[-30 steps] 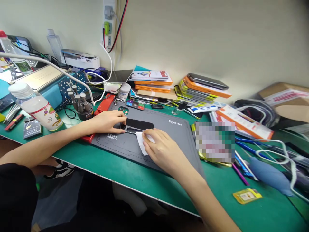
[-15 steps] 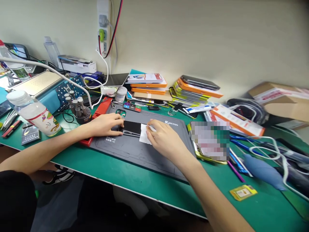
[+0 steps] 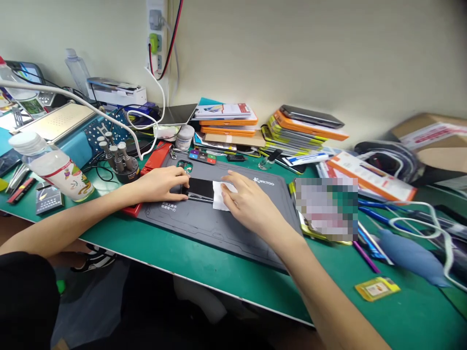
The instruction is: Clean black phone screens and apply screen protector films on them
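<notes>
A black phone (image 3: 200, 188) lies flat on a dark grey work mat (image 3: 204, 221) on the green table. My left hand (image 3: 164, 183) rests on the phone's left end, its fingers curled down on it and holding it still. My right hand (image 3: 248, 201) presses a white wipe (image 3: 218, 198) flat onto the phone's right half, fingers stretched over the cloth.
A plastic bottle (image 3: 54, 167) and a holder of metal bits (image 3: 120, 163) stand at the left. Stacks of orange and yellow boxes (image 3: 306, 129) line the wall. A blue air blower (image 3: 412, 255), cables, pens and a small yellow packet (image 3: 377, 288) lie at the right.
My right hand has slid the white wipe from the mat below the phone up onto the phone's right half. My left hand has stayed on the phone's left end.
</notes>
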`<action>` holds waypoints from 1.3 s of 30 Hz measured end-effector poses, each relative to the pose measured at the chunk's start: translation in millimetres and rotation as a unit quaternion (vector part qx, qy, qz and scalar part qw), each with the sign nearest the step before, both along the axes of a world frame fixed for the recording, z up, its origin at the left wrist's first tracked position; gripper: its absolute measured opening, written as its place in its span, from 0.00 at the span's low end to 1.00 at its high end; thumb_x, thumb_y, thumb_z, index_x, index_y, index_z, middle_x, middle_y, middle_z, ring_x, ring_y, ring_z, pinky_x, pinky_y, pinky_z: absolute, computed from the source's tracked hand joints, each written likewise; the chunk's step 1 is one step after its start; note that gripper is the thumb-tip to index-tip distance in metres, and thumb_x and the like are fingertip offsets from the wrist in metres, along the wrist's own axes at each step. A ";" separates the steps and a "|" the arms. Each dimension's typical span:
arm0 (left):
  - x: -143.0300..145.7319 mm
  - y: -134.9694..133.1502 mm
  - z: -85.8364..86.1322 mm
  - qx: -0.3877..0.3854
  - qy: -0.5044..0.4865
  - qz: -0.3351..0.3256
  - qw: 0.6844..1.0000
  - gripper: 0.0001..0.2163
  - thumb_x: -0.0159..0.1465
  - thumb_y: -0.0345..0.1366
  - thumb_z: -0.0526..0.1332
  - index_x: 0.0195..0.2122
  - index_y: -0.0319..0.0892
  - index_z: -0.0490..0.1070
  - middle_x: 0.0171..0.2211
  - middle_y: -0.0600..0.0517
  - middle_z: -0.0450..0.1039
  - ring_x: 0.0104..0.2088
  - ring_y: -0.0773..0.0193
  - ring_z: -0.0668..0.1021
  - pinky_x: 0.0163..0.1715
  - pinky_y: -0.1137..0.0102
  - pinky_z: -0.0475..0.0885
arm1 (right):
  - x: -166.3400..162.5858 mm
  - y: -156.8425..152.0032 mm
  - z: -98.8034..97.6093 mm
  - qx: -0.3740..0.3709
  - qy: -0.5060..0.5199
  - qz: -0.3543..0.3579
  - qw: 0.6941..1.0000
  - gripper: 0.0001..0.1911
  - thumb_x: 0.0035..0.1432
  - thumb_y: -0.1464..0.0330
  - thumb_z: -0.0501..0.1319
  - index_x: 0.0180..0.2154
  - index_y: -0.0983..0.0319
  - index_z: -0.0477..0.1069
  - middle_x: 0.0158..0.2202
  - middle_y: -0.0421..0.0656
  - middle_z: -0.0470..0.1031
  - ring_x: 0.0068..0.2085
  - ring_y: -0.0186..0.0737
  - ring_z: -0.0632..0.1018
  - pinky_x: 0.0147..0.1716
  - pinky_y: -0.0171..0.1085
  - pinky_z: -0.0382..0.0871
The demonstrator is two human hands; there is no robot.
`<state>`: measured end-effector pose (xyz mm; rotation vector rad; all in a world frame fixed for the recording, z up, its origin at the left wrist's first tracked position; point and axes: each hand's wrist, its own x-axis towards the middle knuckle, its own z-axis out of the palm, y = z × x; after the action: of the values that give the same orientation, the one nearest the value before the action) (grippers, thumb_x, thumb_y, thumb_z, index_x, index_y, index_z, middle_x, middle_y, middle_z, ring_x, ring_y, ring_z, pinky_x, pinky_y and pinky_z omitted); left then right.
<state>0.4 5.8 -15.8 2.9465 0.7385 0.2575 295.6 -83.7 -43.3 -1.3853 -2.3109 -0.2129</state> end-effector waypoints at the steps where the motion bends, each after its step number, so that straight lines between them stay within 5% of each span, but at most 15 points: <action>1: 0.0 0.1 -0.2 0.003 -0.001 -0.001 1.000 0.15 0.73 0.50 0.63 0.51 0.45 0.76 0.58 0.46 0.75 0.56 0.54 0.79 0.49 0.66 0.73 | -1.6 -4.7 0.2 0.004 -0.002 0.003 1.000 0.22 0.77 0.68 0.50 0.43 0.64 0.83 0.57 0.56 0.81 0.67 0.57 0.75 0.65 0.56 0.73; 7: 0.4 2.2 -4.0 0.026 -0.016 -0.022 0.999 0.15 0.73 0.49 0.64 0.50 0.44 0.76 0.55 0.45 0.76 0.54 0.54 0.80 0.50 0.65 0.74 | -0.4 -40.9 -3.6 0.015 -0.014 0.008 1.000 0.21 0.77 0.68 0.51 0.47 0.64 0.84 0.58 0.56 0.80 0.68 0.59 0.74 0.64 0.58 0.74; 15: -1.6 2.3 -3.4 0.013 -0.017 -0.014 1.000 0.14 0.72 0.49 0.65 0.50 0.44 0.76 0.56 0.45 0.76 0.54 0.54 0.80 0.49 0.66 0.74 | 7.3 -4.0 -0.3 -0.019 -0.003 -0.037 0.999 0.26 0.78 0.65 0.50 0.38 0.63 0.85 0.59 0.57 0.80 0.67 0.62 0.75 0.65 0.60 0.73; 23: -0.7 1.3 -3.5 -0.007 -0.017 -0.010 1.000 0.14 0.72 0.49 0.64 0.50 0.45 0.76 0.55 0.46 0.76 0.54 0.54 0.80 0.50 0.65 0.74 | 8.7 -32.5 -5.8 0.005 -0.006 -0.025 1.000 0.22 0.77 0.66 0.50 0.45 0.61 0.84 0.58 0.54 0.81 0.67 0.59 0.75 0.62 0.58 0.76; 28: -0.9 0.8 -1.8 -0.007 -0.013 0.000 1.000 0.15 0.73 0.50 0.64 0.50 0.45 0.76 0.56 0.45 0.75 0.55 0.53 0.79 0.49 0.65 0.74 | 4.7 -11.2 -2.6 -0.007 0.010 -0.031 0.999 0.27 0.77 0.65 0.49 0.35 0.60 0.84 0.56 0.55 0.82 0.66 0.59 0.77 0.63 0.58 0.75; 39: 0.3 0.7 -1.8 -0.003 -0.005 0.001 1.000 0.15 0.73 0.50 0.64 0.51 0.44 0.76 0.57 0.45 0.75 0.56 0.52 0.79 0.49 0.65 0.74 | -3.8 4.9 -2.2 -0.032 0.004 -0.002 0.999 0.26 0.77 0.65 0.48 0.38 0.62 0.85 0.61 0.57 0.79 0.67 0.60 0.74 0.66 0.60 0.72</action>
<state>0.7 6.6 -17.6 2.9379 0.7384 0.2690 291.8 -78.8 -45.5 -1.4179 -2.3273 -0.1343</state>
